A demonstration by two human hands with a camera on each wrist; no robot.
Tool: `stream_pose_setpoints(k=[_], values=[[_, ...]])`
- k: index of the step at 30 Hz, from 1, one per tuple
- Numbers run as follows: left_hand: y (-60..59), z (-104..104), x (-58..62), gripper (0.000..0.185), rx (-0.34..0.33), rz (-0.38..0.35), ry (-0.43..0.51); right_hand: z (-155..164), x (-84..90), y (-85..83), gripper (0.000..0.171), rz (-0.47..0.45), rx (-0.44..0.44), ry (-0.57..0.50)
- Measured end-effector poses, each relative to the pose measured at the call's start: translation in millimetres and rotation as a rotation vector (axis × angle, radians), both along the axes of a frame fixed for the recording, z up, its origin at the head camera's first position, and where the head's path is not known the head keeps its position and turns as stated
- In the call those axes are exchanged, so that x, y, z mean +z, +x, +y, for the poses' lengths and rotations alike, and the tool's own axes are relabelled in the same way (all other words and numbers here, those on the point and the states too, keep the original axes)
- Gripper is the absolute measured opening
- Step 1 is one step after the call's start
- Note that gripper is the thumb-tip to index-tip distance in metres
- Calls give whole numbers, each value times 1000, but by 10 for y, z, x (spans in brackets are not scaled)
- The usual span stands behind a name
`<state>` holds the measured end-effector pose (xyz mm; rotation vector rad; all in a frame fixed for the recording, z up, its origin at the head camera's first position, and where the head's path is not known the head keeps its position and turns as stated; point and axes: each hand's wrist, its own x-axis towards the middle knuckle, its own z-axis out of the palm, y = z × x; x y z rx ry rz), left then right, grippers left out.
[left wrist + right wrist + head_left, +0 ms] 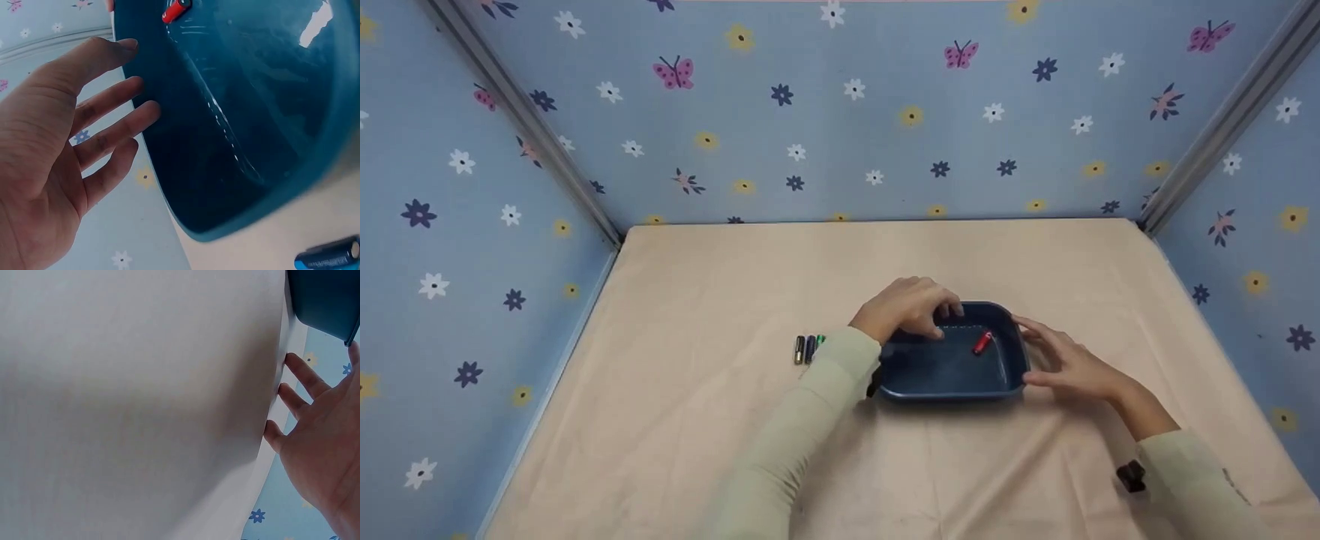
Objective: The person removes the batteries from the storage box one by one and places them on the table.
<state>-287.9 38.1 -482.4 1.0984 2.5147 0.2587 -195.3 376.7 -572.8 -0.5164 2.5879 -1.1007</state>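
A dark blue rectangular bin (937,371) sits on the cloth, with a red battery (982,343) lying in its right part. Over the bin's back left side hovers my left hand (907,306), its fingers loosely bent and apart; the left wrist view shows nothing held, the fingertips overlapping the bin's inner wall. My right hand (1076,367) is at the bin's right end, thumb and forefinger spread along the rim. In the right wrist view its other fingers (304,374) reach down to the cloth beside the bin (326,298).
Left of the bin, several batteries stand side by side on the cloth: a gold and black one (799,350), a dark blue one (810,349) and a green one (820,340), partly behind the left sleeve. Flowered blue panels (870,135) enclose the table's back and sides.
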Motion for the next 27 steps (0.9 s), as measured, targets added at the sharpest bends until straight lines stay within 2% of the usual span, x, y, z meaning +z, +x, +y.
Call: stream_pose_setpoints(k=[10,20,27], values=[[-45,234,2,54,-23,-9,-43,-4,-7,-4,93,-5,1,-5],[-27,365,-80,53,-30,-43,-52,-15,6,-11,94,16,23,-20],[-28,456,-139,53,3,-74,-40,7,-2,-4,94,33,32,-24]])
